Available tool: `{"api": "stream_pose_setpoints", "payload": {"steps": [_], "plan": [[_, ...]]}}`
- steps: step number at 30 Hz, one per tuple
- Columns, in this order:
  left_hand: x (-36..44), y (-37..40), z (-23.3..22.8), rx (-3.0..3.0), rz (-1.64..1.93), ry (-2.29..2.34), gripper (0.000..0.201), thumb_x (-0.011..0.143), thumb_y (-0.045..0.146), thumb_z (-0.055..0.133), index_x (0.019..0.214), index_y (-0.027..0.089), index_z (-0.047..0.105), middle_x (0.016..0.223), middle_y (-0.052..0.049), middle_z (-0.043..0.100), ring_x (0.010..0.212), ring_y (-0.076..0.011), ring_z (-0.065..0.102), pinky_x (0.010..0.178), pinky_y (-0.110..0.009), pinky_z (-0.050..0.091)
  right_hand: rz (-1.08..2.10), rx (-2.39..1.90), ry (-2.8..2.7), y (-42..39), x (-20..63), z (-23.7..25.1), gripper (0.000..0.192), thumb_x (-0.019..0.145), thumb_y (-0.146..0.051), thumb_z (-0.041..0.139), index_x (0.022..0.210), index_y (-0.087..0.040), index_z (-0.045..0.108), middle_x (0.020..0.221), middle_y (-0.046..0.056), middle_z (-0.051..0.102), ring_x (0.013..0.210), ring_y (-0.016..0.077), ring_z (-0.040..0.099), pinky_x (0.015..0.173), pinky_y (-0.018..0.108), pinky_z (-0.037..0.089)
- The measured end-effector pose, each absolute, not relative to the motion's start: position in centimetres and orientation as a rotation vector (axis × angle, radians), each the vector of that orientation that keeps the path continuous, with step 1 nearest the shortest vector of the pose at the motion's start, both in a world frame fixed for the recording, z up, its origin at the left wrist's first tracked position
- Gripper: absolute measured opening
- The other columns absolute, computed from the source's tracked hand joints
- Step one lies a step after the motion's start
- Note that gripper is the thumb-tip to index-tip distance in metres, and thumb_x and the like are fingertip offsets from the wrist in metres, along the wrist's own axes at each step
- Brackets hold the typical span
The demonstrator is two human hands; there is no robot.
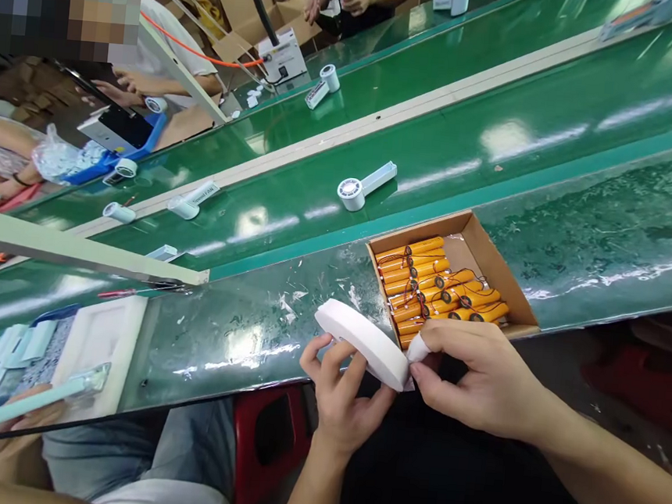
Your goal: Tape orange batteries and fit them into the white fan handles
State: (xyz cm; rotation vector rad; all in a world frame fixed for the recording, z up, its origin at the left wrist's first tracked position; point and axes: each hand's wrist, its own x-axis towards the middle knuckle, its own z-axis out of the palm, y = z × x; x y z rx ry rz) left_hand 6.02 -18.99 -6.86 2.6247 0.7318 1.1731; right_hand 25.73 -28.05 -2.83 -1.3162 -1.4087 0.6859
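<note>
While both hands grip a white tape roll [363,341], cardboard box [489,254] holds orange batteries [427,283].

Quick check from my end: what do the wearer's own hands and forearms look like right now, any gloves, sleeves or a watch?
Both are bare. The left hand and right hand wear no gloves, and no rings, watch or wristband show. Both forearms are uncovered as far as the picture edge, with no sleeve in view. Fingernails are short and unpainted. No cables or markings on either arm.
</note>
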Motion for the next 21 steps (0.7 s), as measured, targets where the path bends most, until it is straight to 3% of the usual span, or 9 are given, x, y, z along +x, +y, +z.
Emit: {"api": "stream_pose_setpoints", "payload": {"steps": [6, 13, 21], "plan": [[6.5, -20.0, -6.4, 2.619, 1.122, 0.793, 0.039, 0.077, 0.018, 0.078, 0.112, 0.020, 0.061, 0.105, -0.009, 0.062, 0.113, -0.0293, 0.052, 0.103, -0.052, 0.038, 0.468, -1.313, -1.373, -28.1, 25.4, -3.4, 0.009, 0.090, -0.012, 0.061, 0.084, -0.018, 0.059, 0.072, -0.003, 0.057, 0.064, 0.0089, 0.053, 0.061, 0.021, 0.041], [6.9, -21.9, -5.3, 2.446, 0.915, 0.840, 0.041, 0.075, 0.025, 0.073, 0.114, 0.022, 0.062, 0.099, -0.006, 0.059, 0.100, -0.0270, 0.050, 0.098, -0.051, 0.039, 0.185, -1.265, -1.309, -28.1, 25.2, -3.7, 0.010, 0.090, -0.009, 0.061, 0.086, -0.018, 0.058, 0.070, 0.000, 0.054, 0.060, 0.0112, 0.050, 0.056, 0.024, 0.039], [6.9, -21.9, -4.5, 2.328, 0.844, 0.848, 0.038, 0.079, 0.026, 0.074, 0.115, 0.022, 0.063, 0.102, -0.007, 0.059, 0.107, -0.0288, 0.047, 0.096, -0.050, 0.041, 0.040, -1.199, -1.363, -27.9, 25.4, -3.9, 0.014, 0.083, -0.006, 0.063, 0.086, -0.018, 0.058, 0.070, 0.001, 0.057, 0.059, 0.0125, 0.051, 0.056, 0.026, 0.042]]}}
